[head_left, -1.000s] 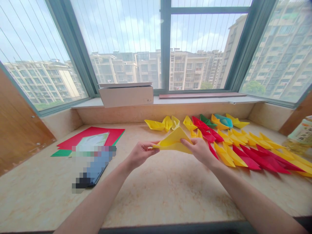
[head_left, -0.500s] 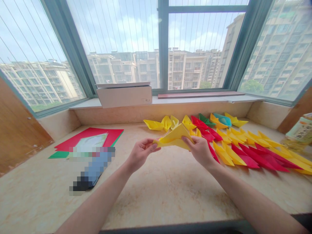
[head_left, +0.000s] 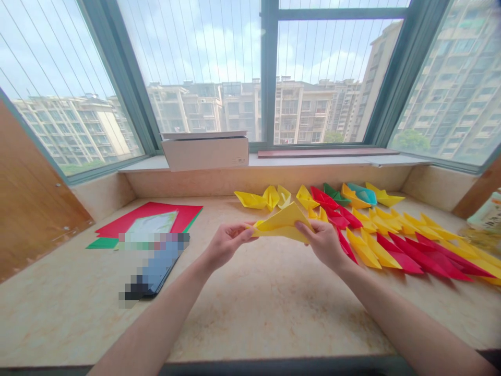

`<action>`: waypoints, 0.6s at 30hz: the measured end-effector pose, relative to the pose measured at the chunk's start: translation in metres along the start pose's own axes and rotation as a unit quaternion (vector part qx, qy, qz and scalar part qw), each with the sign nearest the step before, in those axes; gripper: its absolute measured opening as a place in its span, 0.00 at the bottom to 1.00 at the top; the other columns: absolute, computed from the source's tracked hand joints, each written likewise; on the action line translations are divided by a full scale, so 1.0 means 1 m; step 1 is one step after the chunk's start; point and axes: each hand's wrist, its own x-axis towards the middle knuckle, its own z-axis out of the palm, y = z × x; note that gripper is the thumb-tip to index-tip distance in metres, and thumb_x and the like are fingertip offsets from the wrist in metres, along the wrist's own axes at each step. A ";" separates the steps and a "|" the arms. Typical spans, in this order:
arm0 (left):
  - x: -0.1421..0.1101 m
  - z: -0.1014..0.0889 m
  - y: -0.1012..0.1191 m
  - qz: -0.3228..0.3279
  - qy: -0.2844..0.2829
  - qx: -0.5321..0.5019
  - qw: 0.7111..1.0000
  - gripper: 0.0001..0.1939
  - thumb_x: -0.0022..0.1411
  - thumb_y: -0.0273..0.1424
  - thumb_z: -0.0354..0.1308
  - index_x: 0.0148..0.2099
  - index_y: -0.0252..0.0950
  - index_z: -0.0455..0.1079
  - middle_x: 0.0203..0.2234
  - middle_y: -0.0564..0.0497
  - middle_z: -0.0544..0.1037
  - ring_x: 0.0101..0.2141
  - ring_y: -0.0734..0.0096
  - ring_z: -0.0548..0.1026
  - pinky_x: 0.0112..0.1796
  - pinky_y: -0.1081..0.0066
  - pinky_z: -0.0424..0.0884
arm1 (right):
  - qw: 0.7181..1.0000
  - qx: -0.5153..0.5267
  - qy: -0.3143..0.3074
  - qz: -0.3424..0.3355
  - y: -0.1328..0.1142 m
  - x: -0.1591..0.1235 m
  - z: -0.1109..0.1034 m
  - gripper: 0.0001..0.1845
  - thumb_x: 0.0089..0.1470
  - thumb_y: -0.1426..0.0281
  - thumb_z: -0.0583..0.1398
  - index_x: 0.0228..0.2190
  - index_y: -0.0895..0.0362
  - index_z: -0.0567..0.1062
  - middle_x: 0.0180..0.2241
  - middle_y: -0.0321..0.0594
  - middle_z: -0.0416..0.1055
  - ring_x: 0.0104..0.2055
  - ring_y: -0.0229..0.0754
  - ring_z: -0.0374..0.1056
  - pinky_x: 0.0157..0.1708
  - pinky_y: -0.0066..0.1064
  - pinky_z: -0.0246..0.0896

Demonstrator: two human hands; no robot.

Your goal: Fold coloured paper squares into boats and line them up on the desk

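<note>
The left hand (head_left: 229, 245) and the right hand (head_left: 323, 244) both pinch one folded yellow paper (head_left: 282, 224) at its two ends, holding it up above the table (head_left: 254, 313) to keep it spread, and beside it lie more than twenty paper boats (head_left: 364, 230) in rows, which I cannot count exactly.

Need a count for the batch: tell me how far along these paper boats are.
Done: rows of folded paper boats in yellow, red, green and blue lie on the marble ledge. In hand: the left hand and right hand hold a folded yellow paper, a triangle, not yet boat-shaped. Left: a stack of red and green paper sheets lies flat; its count can't be told.
</note>
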 end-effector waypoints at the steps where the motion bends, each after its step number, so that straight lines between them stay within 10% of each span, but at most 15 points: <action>1: 0.000 -0.001 0.002 0.006 -0.008 0.039 0.999 0.13 0.60 0.41 0.66 0.39 0.36 0.82 0.49 0.42 0.80 0.47 0.57 0.79 0.48 0.60 0.76 | 1.000 -0.005 0.005 -0.014 0.002 0.000 0.000 0.29 0.54 0.45 0.61 0.19 0.57 0.72 0.16 0.33 0.59 0.19 0.36 0.53 0.19 0.28 0.44; 8: -0.003 -0.011 -0.001 -0.013 -0.093 0.016 0.995 0.27 0.64 0.53 0.55 0.42 0.34 0.81 0.51 0.38 0.78 0.51 0.50 0.76 0.52 0.54 0.72 | 0.997 -0.046 0.024 -0.064 0.008 0.006 -0.004 0.30 0.55 0.46 0.60 0.17 0.56 0.65 0.17 0.31 0.54 0.21 0.35 0.50 0.20 0.28 0.42; 18: -0.002 -0.003 0.008 -0.089 -0.127 0.043 0.987 0.21 0.59 0.38 0.66 0.51 0.35 0.69 0.40 0.44 0.80 0.38 0.66 0.77 0.36 0.70 0.69 | 0.984 -0.108 0.000 -0.141 0.013 0.011 -0.010 0.27 0.59 0.52 0.60 0.17 0.57 0.65 0.19 0.32 0.56 0.22 0.35 0.52 0.22 0.29 0.44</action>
